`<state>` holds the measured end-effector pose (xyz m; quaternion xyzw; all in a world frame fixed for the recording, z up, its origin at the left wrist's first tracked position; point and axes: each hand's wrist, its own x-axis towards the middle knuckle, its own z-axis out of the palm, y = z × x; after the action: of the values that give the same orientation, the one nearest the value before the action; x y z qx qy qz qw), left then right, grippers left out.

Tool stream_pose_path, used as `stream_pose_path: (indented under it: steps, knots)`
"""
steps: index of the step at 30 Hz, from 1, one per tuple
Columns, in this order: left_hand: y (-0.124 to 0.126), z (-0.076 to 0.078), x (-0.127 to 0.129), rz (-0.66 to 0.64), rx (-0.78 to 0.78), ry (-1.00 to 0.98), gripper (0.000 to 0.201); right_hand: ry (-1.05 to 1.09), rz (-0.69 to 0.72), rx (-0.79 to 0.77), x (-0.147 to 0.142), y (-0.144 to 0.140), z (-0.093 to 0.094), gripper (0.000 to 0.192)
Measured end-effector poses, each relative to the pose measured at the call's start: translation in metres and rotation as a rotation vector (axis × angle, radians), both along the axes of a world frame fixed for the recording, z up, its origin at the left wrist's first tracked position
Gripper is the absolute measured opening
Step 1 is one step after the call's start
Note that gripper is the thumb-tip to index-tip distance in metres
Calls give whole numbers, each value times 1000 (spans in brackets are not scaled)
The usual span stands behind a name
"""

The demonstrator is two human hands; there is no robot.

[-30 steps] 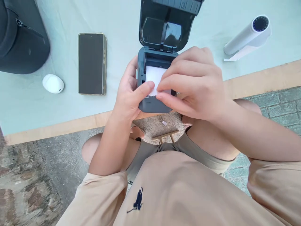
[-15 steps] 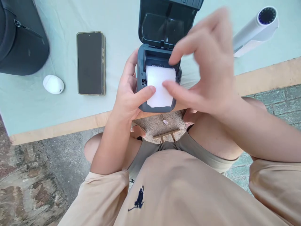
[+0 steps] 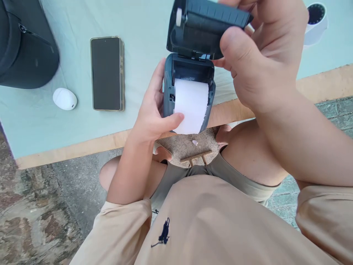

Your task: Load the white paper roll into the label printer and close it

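Observation:
A dark portable label printer is in my left hand, whose thumb presses on the white paper. The paper comes from inside the printer and lies over its front edge. My right hand grips the printer's raised lid, thumb on the near side and fingers behind it. The lid stands up from its hinge, with a roller showing along its free edge. Part of the lid is hidden by my right hand, and the paper covers the printer's front.
To the left a phone lies beside a white rounded case. A black zippered bag stands at the far left, and a white device with a dark round top at the upper right. The wooden table edge runs close below.
My right hand has left the paper and moved up to the lid, gripping it and tilting it slightly forward. My left hand keeps its hold on the printer.

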<state>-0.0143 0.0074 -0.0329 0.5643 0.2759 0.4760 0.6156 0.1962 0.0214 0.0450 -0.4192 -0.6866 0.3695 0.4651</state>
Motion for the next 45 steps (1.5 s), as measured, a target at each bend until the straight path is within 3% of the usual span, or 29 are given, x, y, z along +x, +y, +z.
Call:
stream_pose_path:
  steps: [3, 10, 14, 23, 31, 36, 40, 45]
  knots:
    - [3, -6, 0, -8, 4, 8, 112, 116, 75, 85, 1, 0, -3, 26]
    - [-3, -5, 0, 59, -60, 33, 110, -91, 253, 217, 4, 4, -11, 17]
    - [-4, -4, -1, 55, -93, 53, 108, -169, 251, 245, 6, 3, -13, 25]
    - [-5, 6, 0, 25, -25, -17, 78, -189, 320, 239, 6, 1, -14, 20]
    - [2, 2, 0, -74, 97, -38, 93, -196, 318, 236, 7, 2, -14, 18]
    - [-4, 8, -1, -84, 11, 14, 89, -255, 292, 215, 7, 1, -12, 29]
    - [-4, 5, 2, -100, 0, -92, 99, -251, 304, 104, 7, 2, -10, 45]
    - [-6, 15, 12, 23, -123, -189, 63, -231, 338, -135, 6, 0, -9, 68]
